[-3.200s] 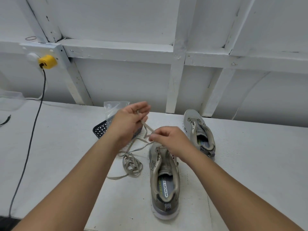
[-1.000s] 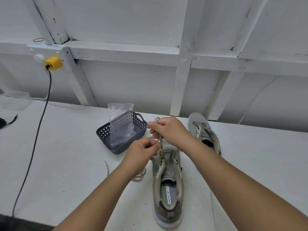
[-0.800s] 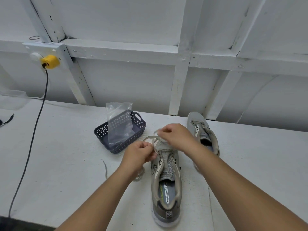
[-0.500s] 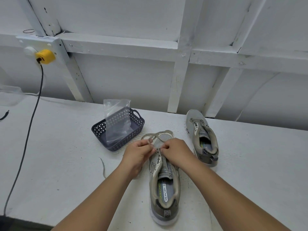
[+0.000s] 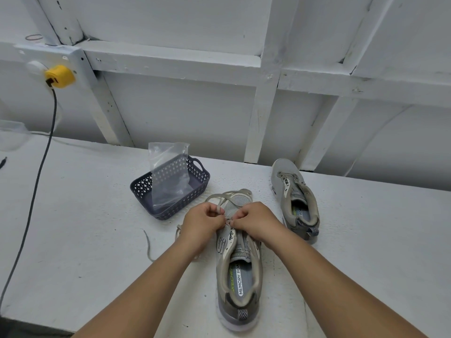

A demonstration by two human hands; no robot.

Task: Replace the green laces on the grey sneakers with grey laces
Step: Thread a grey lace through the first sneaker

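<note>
The near sneaker (image 5: 238, 272) lies on the white surface (image 5: 80, 215) with its heel toward the viewer and its toe pointing away, the insole printed with a brand name and "MEMORY FOAM" showing in the open collar. A grey lace (image 5: 220, 197) loops over its toe end and runs back to the lowest eyelets, where both hands meet above the front of the shoe. The left hand (image 5: 203, 222) has its grip closed on the lace, fingers curled and thumb pinching a strand at the left side of the eyelet row. The right hand (image 5: 253, 218) is likewise curled, its grip narrow and pinching the lace just beside the left hand's fingertips, the two hands almost touching. More of the lace trails out from under the left wrist and lies slack on the surface to the left of the shoe. The second sneaker (image 5: 294, 198) rests apart to the right and farther back, angled with its toe toward the wall, and shows no lace in its eyelets. Behind and left of the hands stands a dark perforated basket (image 5: 144, 189) with a clear plastic bag (image 5: 168, 172) upright in it. Far left, a yellow plug (image 5: 59, 76) sits on the white framed wall, its dark cable (image 5: 36, 179) hanging down across the surface.
</note>
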